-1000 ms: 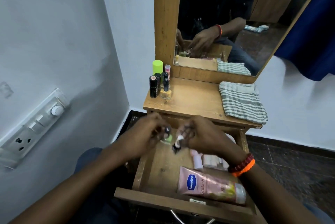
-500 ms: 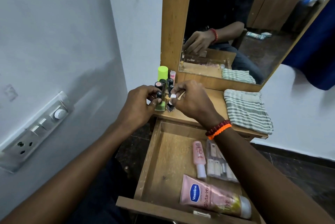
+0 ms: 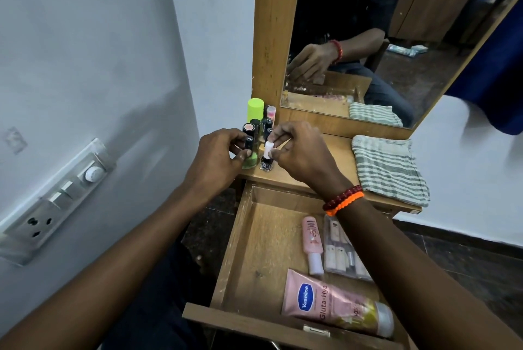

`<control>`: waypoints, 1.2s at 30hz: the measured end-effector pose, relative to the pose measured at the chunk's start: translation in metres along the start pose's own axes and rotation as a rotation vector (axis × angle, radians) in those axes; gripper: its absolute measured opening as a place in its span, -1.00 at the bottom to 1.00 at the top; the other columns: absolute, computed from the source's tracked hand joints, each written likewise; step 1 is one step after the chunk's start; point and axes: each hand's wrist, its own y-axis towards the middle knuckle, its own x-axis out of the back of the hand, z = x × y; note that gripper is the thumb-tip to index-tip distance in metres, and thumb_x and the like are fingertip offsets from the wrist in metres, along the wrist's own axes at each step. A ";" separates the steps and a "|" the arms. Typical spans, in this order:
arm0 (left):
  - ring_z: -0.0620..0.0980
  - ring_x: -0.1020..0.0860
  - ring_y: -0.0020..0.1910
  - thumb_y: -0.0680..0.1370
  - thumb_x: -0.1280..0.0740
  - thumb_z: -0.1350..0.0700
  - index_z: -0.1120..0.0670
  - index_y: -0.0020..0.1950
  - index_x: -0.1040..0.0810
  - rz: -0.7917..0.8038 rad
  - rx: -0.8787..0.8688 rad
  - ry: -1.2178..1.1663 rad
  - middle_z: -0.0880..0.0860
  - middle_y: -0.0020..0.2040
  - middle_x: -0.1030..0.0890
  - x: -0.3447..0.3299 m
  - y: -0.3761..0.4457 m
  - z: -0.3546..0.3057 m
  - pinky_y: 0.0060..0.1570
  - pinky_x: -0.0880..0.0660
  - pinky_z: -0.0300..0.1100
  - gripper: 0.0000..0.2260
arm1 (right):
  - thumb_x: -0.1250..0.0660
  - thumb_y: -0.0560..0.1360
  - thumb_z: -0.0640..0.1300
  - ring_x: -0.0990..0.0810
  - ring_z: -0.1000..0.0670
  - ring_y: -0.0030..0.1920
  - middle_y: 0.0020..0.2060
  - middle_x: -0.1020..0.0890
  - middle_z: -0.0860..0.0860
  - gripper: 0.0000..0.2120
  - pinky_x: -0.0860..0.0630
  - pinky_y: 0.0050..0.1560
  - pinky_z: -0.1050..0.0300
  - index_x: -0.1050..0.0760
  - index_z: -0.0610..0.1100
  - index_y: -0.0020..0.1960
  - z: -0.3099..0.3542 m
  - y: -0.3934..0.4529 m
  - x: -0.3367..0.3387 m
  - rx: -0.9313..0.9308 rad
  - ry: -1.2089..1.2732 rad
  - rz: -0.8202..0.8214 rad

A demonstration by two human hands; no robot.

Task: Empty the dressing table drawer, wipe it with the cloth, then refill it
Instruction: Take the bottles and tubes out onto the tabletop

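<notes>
The white-capped nail polish bottle (image 3: 267,157) stands on the counter (image 3: 325,163), its cap pinched by the right hand (image 3: 300,151); the left hand (image 3: 218,160) pinches a green nail polish bottle (image 3: 249,161) just beside it. Set both flat before letting go — the crowded cluster of lipsticks (image 3: 254,130) behind would topple easily. Release straight up. The drawer (image 3: 254,236) below holds a Vaseline tube (image 3: 334,304), a pink bottle (image 3: 312,242) and a clear pouch (image 3: 339,250) — the striped cloth (image 3: 387,168) waits at the counter's right.
</notes>
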 end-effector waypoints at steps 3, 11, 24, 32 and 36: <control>-0.19 -0.61 -0.16 0.48 -0.52 0.16 0.07 0.11 -0.69 -0.009 -0.005 0.010 -0.09 -0.10 -0.67 -0.001 -0.001 0.003 -0.12 -0.48 -0.41 -0.78 | -0.51 0.40 -0.31 -0.60 0.18 -0.24 -0.15 -0.66 0.08 -0.80 -0.56 -0.15 0.24 -0.64 -0.11 -0.02 -0.002 -0.001 -0.001 0.003 0.018 0.005; -0.13 -0.62 -0.14 0.49 -0.50 0.17 0.11 0.12 -0.66 -0.106 -0.005 0.031 0.01 -0.04 -0.67 -0.003 -0.016 0.001 -0.12 -0.55 -0.26 -0.79 | -0.55 0.39 -0.22 -0.53 0.20 -0.29 -0.20 -0.62 0.09 -0.77 -0.43 -0.18 0.26 -0.62 -0.07 0.00 -0.011 -0.014 0.011 -0.016 0.026 -0.043; -0.08 -0.56 -0.01 0.51 -0.46 -0.03 -0.04 0.16 -0.48 0.764 0.313 0.234 -0.03 0.11 -0.55 -0.094 -0.131 -0.046 0.05 -0.58 -0.09 -0.71 | -0.56 0.42 -0.15 -0.67 -0.03 0.01 -0.02 -0.67 -0.02 -0.72 -0.65 0.06 0.00 -0.56 -0.09 0.07 -0.065 -0.140 0.028 -0.423 -0.305 0.782; -0.08 -0.61 -0.04 0.49 -0.50 0.09 0.01 0.07 -0.48 0.776 0.456 0.150 -0.01 0.06 -0.61 -0.102 -0.127 -0.045 -0.01 -0.63 -0.09 -0.75 | -0.63 0.35 -0.02 -0.63 -0.03 0.12 0.10 -0.66 -0.02 -0.61 -0.60 0.11 0.03 -0.54 -0.05 0.06 -0.079 -0.174 0.047 -0.416 -0.461 0.960; -0.13 -0.66 -0.20 0.43 -0.55 0.13 0.03 -0.12 -0.64 0.759 0.382 0.032 -0.07 -0.18 -0.69 -0.073 -0.103 -0.052 -0.10 -0.65 -0.01 -0.88 | -0.66 0.30 -0.04 -0.66 0.04 -0.01 -0.02 -0.71 0.02 -0.68 -0.62 -0.02 0.09 -0.62 -0.03 -0.03 -0.079 -0.173 0.062 -0.387 -0.350 0.879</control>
